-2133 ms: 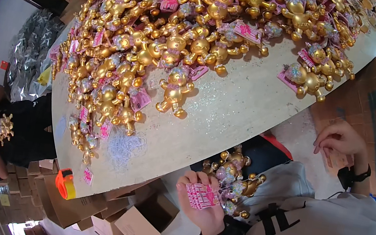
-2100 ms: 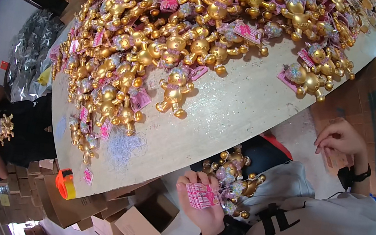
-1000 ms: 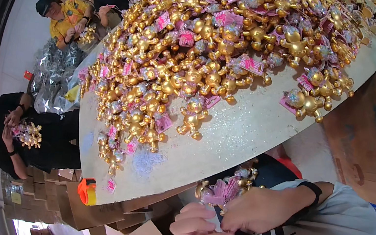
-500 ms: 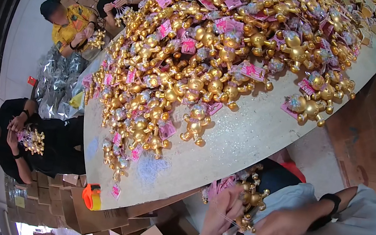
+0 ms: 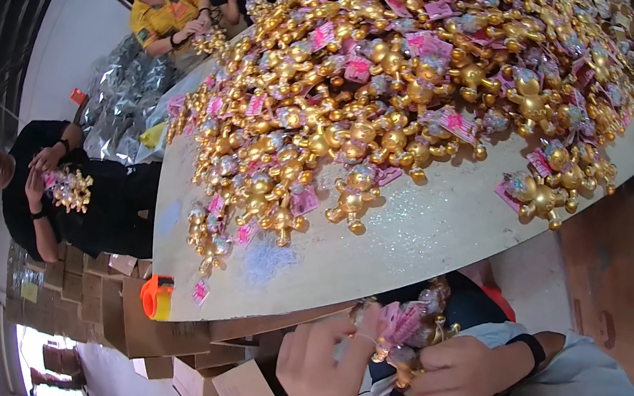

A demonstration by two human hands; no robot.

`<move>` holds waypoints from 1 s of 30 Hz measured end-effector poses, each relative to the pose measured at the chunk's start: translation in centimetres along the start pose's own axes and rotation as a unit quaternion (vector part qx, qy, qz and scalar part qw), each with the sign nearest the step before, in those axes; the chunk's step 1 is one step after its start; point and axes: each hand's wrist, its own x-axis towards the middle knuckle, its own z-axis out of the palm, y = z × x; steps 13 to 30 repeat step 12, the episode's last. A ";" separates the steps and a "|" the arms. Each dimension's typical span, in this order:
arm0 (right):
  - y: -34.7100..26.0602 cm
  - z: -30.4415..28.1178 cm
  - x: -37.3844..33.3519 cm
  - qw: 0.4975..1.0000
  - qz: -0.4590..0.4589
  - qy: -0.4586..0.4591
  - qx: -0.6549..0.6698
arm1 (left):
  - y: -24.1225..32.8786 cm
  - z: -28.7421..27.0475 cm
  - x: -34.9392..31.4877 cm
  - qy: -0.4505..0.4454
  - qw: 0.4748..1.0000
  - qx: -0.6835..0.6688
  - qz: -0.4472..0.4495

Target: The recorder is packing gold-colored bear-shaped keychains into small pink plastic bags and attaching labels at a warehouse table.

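Observation:
Below the table edge, at my lap, is a small bunch of shiny gold bear-like figurines [image 5: 406, 374] with pink tags [image 5: 399, 321]. My left hand [image 5: 324, 365] is closed at the bunch's left side, its thumb and forefinger together near the tags; a thin clear strand seems to run there. My right hand [image 5: 459, 379] is closed at the lower right, fingertips pressed on a gold figurine of the bunch. A large heap of similar gold figurines [image 5: 327, 137], many with pink tags and clear wrapping, covers much of the pale table [image 5: 413, 223].
An orange-and-yellow tape dispenser [image 5: 157, 297] sits at the table's near left corner. Open cardboard boxes [image 5: 155, 326] stand below that edge. Several co-workers sit across and to the left, among them a person in black [image 5: 34, 184] holding a bunch of figurines [image 5: 73, 189].
My view has shifted, so the table sits higher and further right. My left hand has moved left and turned its back up; my right hand has closed on the bunch.

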 end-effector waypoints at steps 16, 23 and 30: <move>5.6 3.6 -0.2 0.723 0.300 0.059 0.619 | 1.1 5.5 -1.4 0.269 0.944 -0.175 0.072; 5.6 3.6 -0.2 0.723 0.300 0.059 0.619 | 1.1 5.5 -1.4 0.269 0.944 -0.175 0.072; 5.6 3.6 -0.2 0.723 0.300 0.059 0.619 | 1.1 5.5 -1.4 0.269 0.944 -0.175 0.072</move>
